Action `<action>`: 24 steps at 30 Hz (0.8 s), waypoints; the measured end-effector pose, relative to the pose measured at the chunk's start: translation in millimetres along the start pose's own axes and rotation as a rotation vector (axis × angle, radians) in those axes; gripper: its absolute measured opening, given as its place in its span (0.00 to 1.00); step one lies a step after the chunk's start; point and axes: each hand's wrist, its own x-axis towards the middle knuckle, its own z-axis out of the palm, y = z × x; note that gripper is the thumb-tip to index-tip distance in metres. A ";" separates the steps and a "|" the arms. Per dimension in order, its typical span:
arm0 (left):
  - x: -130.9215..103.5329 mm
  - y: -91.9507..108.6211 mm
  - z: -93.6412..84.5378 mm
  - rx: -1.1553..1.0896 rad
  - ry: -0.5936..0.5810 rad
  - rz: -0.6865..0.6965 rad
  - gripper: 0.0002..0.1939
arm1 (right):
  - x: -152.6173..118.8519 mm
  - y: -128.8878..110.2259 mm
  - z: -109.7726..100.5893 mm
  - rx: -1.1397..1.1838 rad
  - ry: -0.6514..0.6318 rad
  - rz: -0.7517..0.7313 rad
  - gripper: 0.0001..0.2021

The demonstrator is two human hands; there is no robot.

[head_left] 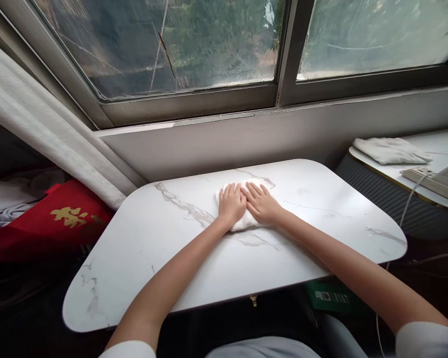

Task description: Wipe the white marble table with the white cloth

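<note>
A folded white cloth point(243, 223) lies on the white marble-patterned table point(115, 238), a bit behind its middle. My left hand point(232, 204) rests flat on the cloth's left part, fingers stretched toward the window. Beside it, my right hand point(261, 204) presses flat on the cloth's right part with its fingers apart. The two hands touch near the thumbs. Part of the cloth is hidden beneath them.
A window point(194, 99) and low wall run behind the table. On the left hang a pale curtain point(52, 114) and a red bag point(67, 214) with gold lettering. At right, a second table holds a white cloth point(390, 150) and a power strip point(425, 181) with a cable.
</note>
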 end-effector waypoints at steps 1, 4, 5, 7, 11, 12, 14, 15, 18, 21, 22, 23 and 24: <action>-10.2 5.2 -1.5 -0.005 -0.014 0.018 0.23 | -12.2 -3.6 -1.4 -0.015 0.005 -0.007 0.27; -42.0 23.3 -5.0 -0.016 -0.056 0.056 0.25 | -51.1 -13.6 -7.0 -0.041 0.027 -0.010 0.27; -52.6 30.0 -5.7 -0.019 -0.070 0.065 0.26 | -64.2 -16.1 -9.4 -0.045 0.031 -0.017 0.27; -72.4 43.6 -6.3 -0.036 -0.101 0.090 0.27 | -89.8 -19.0 -14.5 -0.052 0.044 -0.033 0.28; -97.5 70.1 -4.3 -0.062 -0.178 0.175 0.29 | -130.3 -13.4 -23.4 -0.064 0.094 -0.058 0.30; -99.6 76.2 -3.1 -0.056 -0.192 0.192 0.29 | -137.1 -9.9 -25.0 -0.067 0.100 -0.057 0.31; -99.0 86.9 0.0 -0.036 -0.195 0.215 0.30 | -146.0 -1.0 -26.8 -0.074 0.092 -0.042 0.32; -96.6 91.4 1.8 -0.027 -0.188 0.227 0.29 | -148.1 4.1 -27.0 -0.078 0.079 -0.029 0.32; -82.7 100.1 7.5 0.003 -0.167 0.256 0.29 | -145.6 20.6 -24.9 -0.074 0.033 0.024 0.31; -61.3 100.4 13.0 0.015 -0.152 0.243 0.28 | -127.9 37.4 -20.2 -0.026 -0.013 0.084 0.29; -52.6 98.5 14.8 0.011 -0.147 0.226 0.28 | -118.5 42.6 -18.6 -0.003 -0.035 0.105 0.28; -43.2 95.6 16.6 0.005 -0.141 0.206 0.28 | -107.6 47.4 -17.0 0.020 -0.057 0.127 0.27; -33.0 91.9 18.4 -0.002 -0.133 0.181 0.27 | -95.3 51.7 -15.4 0.042 -0.076 0.150 0.27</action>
